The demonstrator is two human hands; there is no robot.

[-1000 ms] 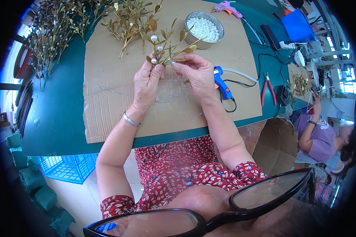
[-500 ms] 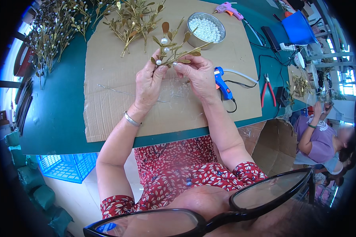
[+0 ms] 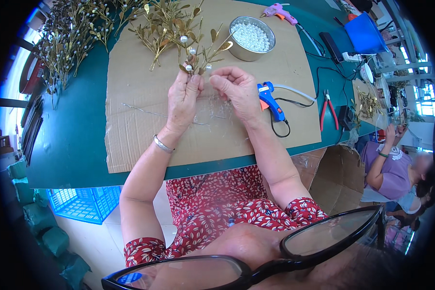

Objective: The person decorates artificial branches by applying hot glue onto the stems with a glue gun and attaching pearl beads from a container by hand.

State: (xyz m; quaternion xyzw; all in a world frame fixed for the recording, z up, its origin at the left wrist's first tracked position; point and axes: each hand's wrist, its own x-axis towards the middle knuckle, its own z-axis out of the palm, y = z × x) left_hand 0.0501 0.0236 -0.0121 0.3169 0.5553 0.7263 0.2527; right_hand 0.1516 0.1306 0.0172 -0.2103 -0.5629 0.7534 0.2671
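Teal green is the colour of the desk (image 3: 77,145), and a big sheet of brown cardboard (image 3: 145,130) lies on it as a working mat. Under the desk edge, on the person's left, a blue plastic crate (image 3: 82,205) stands on a pale floor. On the right side of the room another person in a purple shirt (image 3: 396,169) sits near an open brown cardboard box (image 3: 338,179).

At the far edge of the cardboard there is a pile of golden leaf branches (image 3: 164,24), and more branches with small white beads (image 3: 67,38) lie on the bare desk to the left. A round metal tin (image 3: 252,38) full of white pearls stands just beside the golden pile. A pink glue gun (image 3: 279,10) lies behind the tin, and a blue glue gun (image 3: 269,99) lies near the right hand. Red pliers (image 3: 327,108) rest on the desk further right, and a blue box (image 3: 365,34) stands at the far right corner.

The left hand (image 3: 183,99) has its grip pressed together on the stem of a small golden sprig (image 3: 203,55) with pearls, holding it upright above the cardboard. The right hand (image 3: 237,87) is just beside it, fingers curled and thumb pressed to the forefinger close to the stem; whether it pinches anything, I cannot tell.
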